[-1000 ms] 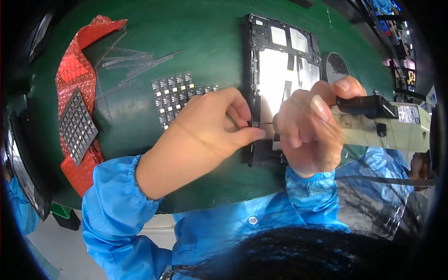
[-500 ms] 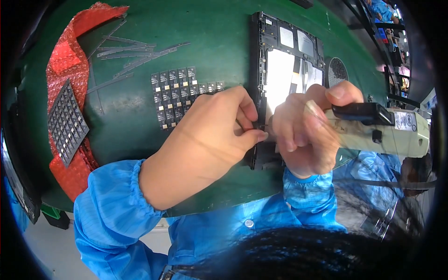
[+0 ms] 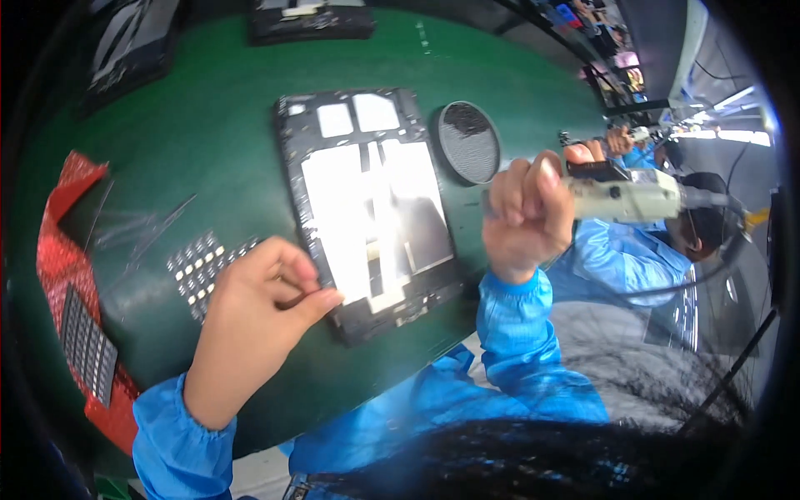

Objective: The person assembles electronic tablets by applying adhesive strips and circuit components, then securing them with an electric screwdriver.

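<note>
A black tablet-like device chassis (image 3: 433, 285) with bright silvery panels lies on the green table in front of me. My left hand (image 3: 262, 312) is at its lower left edge, fingers curled and thumb tip against the frame. Anything pinched there is too small or hidden to make out. My right hand (image 3: 529, 212) is wrapped round a cream electric screwdriver (image 3: 625, 198) with a black lever, raised to the right of the chassis. The bit is not clear to see. Between the chassis and that hand stands a round dish (image 3: 468, 142) with many small dark pieces.
Sheets of small dark parts (image 3: 196, 271) lie left of my left hand. Another dark sheet (image 3: 87, 346) rests on red bubble wrap (image 3: 62, 250), near thin strips (image 3: 158, 229). More black chassis (image 3: 312, 21) stand at the far edge. A co-worker's blue sleeve (image 3: 612, 254) is at right.
My right hand and the screwdriver have moved off the chassis to the right. The view has shifted, showing more of the chassis and the dish. My left hand stays at the chassis edge.
</note>
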Demonstrator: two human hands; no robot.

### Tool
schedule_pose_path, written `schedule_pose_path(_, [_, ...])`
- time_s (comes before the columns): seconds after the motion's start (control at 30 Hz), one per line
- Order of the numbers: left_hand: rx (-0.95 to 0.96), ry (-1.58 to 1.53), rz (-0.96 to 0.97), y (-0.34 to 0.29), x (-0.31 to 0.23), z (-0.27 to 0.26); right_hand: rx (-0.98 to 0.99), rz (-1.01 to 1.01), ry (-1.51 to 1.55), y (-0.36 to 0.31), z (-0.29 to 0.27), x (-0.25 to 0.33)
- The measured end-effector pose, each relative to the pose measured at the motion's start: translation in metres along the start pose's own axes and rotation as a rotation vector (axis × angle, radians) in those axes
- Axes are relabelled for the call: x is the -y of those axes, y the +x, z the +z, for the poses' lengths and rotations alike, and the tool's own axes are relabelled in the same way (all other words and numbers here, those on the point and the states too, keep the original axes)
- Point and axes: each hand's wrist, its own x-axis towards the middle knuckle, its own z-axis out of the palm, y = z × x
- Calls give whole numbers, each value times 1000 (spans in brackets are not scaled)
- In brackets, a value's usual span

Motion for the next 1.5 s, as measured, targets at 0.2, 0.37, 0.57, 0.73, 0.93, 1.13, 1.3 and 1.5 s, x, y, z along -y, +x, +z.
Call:
schedule_pose_path(0.2, [14,-4,-77,7,-11,7,-296,-118,-162,30,-84,-4])
schedule_pose_path(0.37, [-20,-3,-132,8,-13,7,-313,-95,-111,35,-79,-13])
schedule_pose_path(0.57, [-15,62,-228,11,-25,10,-243,-46,-219,36,-90,-24])
schedule_pose_path(0.73, [-34,75,-257,12,-33,13,-253,-38,-227,36,-91,-24])
schedule_pose_path(0.93, [-21,32,-245,13,-28,12,-275,-37,-201,36,-84,-21])
schedule_pose_path(1.13, [-33,153,-171,3,-18,4,-283,-8,-159,36,-83,-31])
schedule_pose_path(1.3, [52,-5,-4,7,-5,2,-316,-60,-286,36,-80,-12])
schedule_pose_path(1.5, [95,40,-16,6,-5,-4,79,323,282,-26,41,0])
